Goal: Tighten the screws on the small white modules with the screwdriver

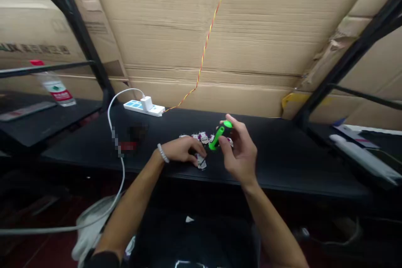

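My right hand (241,150) is wrapped round the green and black handle of a screwdriver (216,140). The handle leans, and its thin shaft slants down to the left toward a small white part (201,162) on the black table. My left hand (182,149), with a beaded bracelet at the wrist, has its thumb and fingers closed on that part's left side. Just behind lie several similar small white and purple parts (204,137), some of them covered by my hands. Whether the screwdriver tip sits in a screw is too small to tell.
A white power strip (155,110) with a plugged-in charger (146,103) and white cable stands at the back left. A red and yellow twisted wire (206,42) runs up the cardboard. Black metal posts flank the table (282,163). A bottle (58,88) stands at left.
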Demonstrator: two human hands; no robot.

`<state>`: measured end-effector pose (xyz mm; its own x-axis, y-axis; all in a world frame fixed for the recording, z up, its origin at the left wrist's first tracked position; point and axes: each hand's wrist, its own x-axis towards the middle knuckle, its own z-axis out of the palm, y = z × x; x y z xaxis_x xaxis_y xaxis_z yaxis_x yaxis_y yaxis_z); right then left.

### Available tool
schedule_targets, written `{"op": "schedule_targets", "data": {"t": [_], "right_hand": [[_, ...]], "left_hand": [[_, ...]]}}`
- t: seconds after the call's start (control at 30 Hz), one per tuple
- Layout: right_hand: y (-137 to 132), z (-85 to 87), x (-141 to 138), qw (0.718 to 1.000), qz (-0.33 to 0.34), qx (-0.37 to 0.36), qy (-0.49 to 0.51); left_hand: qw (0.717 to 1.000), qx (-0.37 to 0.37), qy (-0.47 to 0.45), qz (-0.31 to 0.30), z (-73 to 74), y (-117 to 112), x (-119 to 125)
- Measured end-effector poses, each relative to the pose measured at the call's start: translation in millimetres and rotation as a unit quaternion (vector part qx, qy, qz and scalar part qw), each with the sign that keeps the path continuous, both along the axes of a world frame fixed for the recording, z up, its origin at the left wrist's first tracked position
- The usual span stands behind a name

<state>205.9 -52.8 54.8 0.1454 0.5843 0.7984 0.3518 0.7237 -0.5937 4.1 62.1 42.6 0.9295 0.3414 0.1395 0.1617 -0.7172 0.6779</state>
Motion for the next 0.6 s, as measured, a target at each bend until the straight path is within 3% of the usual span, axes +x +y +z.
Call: {"op": "schedule_targets", "data": {"t": [0.13,0.33,0.5,0.6], "right_hand": [[-1.9,0.6,2.7,0.997,0.075,-0.015,0.001],[-2.9,6.4,1.2,0.997,-0.066,0.013,-0.035],[-2.3,-0.3,-7.2,0.997,0.072,-0.025,0.005],[-2.0,-1.8,-9.0,0.999,0.053,-0.006,-0.008]], "left_hand": [[1.0,0.006,0.005,0.002,-0.5,0.9,-0.4],[1.0,0.009,-0.001,0.0,-1.0,1.3,0.2],[1.0,0.006,-0.009,-0.009,-1.0,0.4,0.6],[1.0,0.005,-0.011,0.004,-1.4,-0.5,0.3]]}}
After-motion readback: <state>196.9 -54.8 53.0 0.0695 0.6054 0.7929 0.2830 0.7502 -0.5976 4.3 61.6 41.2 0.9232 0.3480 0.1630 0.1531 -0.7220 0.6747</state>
